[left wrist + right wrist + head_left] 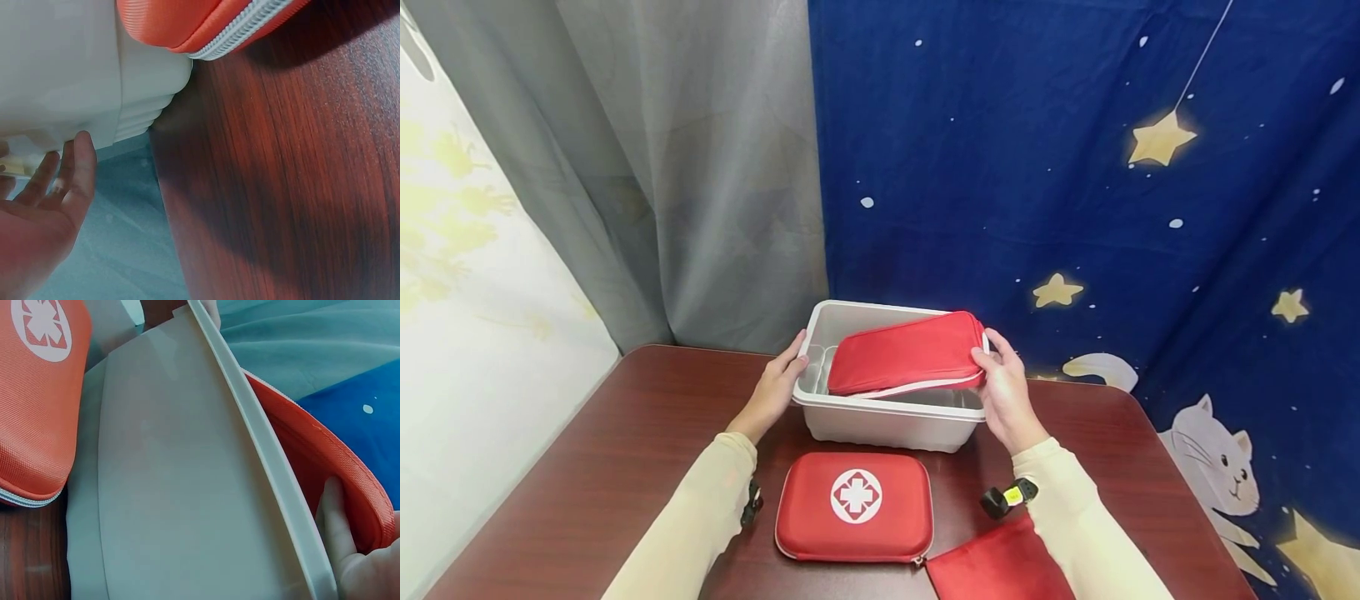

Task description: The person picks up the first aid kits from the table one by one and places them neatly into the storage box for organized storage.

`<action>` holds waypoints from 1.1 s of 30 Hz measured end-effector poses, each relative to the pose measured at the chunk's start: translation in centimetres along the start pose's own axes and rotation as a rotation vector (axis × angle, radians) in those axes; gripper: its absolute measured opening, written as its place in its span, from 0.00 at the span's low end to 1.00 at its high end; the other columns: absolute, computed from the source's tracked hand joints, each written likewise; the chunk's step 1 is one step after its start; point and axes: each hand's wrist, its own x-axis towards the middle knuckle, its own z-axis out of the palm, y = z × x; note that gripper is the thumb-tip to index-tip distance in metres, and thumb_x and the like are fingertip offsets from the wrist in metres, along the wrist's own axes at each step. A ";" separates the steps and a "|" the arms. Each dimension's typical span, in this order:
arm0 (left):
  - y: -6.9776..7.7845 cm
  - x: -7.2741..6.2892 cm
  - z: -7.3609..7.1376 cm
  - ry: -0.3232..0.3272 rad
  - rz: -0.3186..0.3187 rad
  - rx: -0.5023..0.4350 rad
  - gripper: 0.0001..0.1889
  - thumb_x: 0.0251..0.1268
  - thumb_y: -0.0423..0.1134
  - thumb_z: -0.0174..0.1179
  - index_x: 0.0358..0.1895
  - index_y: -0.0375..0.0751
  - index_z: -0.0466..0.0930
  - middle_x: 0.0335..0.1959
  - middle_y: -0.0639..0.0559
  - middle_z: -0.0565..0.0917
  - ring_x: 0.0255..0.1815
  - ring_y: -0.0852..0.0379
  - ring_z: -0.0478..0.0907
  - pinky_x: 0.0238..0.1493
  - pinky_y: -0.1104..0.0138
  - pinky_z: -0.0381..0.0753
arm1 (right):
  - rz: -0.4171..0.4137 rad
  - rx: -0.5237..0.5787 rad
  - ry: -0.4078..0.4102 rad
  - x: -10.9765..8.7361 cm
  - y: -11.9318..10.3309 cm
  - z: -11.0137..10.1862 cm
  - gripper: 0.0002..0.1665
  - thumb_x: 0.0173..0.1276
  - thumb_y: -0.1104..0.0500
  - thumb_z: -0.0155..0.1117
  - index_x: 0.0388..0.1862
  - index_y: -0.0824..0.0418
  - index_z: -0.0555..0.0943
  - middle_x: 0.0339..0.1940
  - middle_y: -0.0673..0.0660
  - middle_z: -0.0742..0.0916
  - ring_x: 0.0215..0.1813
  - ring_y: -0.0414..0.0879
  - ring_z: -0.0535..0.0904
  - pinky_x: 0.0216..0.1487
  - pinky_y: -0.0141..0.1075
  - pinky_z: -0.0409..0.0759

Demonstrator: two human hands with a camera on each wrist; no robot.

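A light grey plastic bin (887,425) stands near the table's back edge. My left hand (777,385) holds its left rim, with fingers (84,156) against the outer wall in the left wrist view. Tilted inside the bin, its right end raised to the rim, is a red zippered case (902,354) with a pale edge. My right hand (1006,387) grips that right end, thumb on top; in the right wrist view a digit lies against the red case (306,444). Part of the bin's inside is hidden beneath it.
In front of the bin lies a red first-aid case (812,508) with a white cross. A flat red piece (992,562) sits at the front, partly under the right sleeve. The brown table (625,467) meets grey and blue curtains (1037,167) behind.
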 end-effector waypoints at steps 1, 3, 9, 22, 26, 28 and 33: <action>0.0 0.0 0.0 0.000 -0.001 -0.001 0.29 0.79 0.39 0.43 0.80 0.46 0.53 0.79 0.44 0.56 0.77 0.47 0.55 0.75 0.52 0.53 | 0.002 0.001 -0.002 0.0 0.1 0.1 0.35 0.78 0.68 0.45 0.80 0.61 0.50 0.56 0.62 0.72 0.48 0.42 0.81 0.46 0.33 0.83; 0.1 0.0 0.0 -0.002 -0.003 -0.003 0.29 0.79 0.39 0.44 0.80 0.46 0.53 0.79 0.44 0.56 0.78 0.47 0.55 0.76 0.52 0.53 | 0.005 -0.002 -0.001 0.1 0.2 0.3 0.35 0.78 0.68 0.45 0.80 0.61 0.50 0.55 0.62 0.72 0.47 0.42 0.81 0.46 0.33 0.84; 0.0 0.0 0.1 -0.006 -0.005 -0.016 0.29 0.80 0.39 0.43 0.80 0.46 0.53 0.79 0.45 0.56 0.78 0.47 0.54 0.75 0.51 0.54 | 0.007 -0.039 -0.009 0.2 0.5 0.8 0.36 0.78 0.67 0.46 0.81 0.60 0.50 0.60 0.64 0.71 0.49 0.43 0.81 0.46 0.34 0.84; -0.2 -0.1 0.0 -0.003 0.002 0.014 0.29 0.80 0.39 0.43 0.80 0.46 0.53 0.79 0.45 0.56 0.78 0.47 0.54 0.76 0.51 0.51 | 0.030 -0.088 -0.047 0.0 1.0 1.8 0.35 0.77 0.66 0.50 0.80 0.60 0.55 0.56 0.63 0.73 0.44 0.42 0.84 0.44 0.35 0.85; -0.1 -0.1 0.0 0.000 0.003 0.015 0.29 0.79 0.39 0.43 0.80 0.47 0.53 0.78 0.45 0.57 0.78 0.47 0.54 0.76 0.51 0.51 | 0.024 -0.104 -0.041 -0.1 0.8 1.7 0.31 0.76 0.65 0.51 0.77 0.64 0.62 0.57 0.59 0.78 0.44 0.39 0.83 0.48 0.32 0.83; -0.1 -0.1 0.1 -0.002 0.008 0.006 0.29 0.79 0.39 0.43 0.79 0.46 0.53 0.78 0.45 0.57 0.78 0.47 0.54 0.76 0.51 0.51 | 0.005 -0.129 -0.015 -0.1 0.6 1.7 0.28 0.75 0.65 0.53 0.72 0.67 0.69 0.50 0.56 0.82 0.43 0.40 0.81 0.49 0.30 0.80; -0.1 0.0 0.0 -0.005 0.018 -0.014 0.28 0.80 0.39 0.43 0.79 0.46 0.53 0.79 0.44 0.56 0.78 0.47 0.54 0.76 0.51 0.50 | -0.001 -0.164 -0.027 -0.3 0.2 1.7 0.24 0.74 0.64 0.52 0.67 0.70 0.74 0.40 0.52 0.80 0.45 0.43 0.75 0.52 0.33 0.75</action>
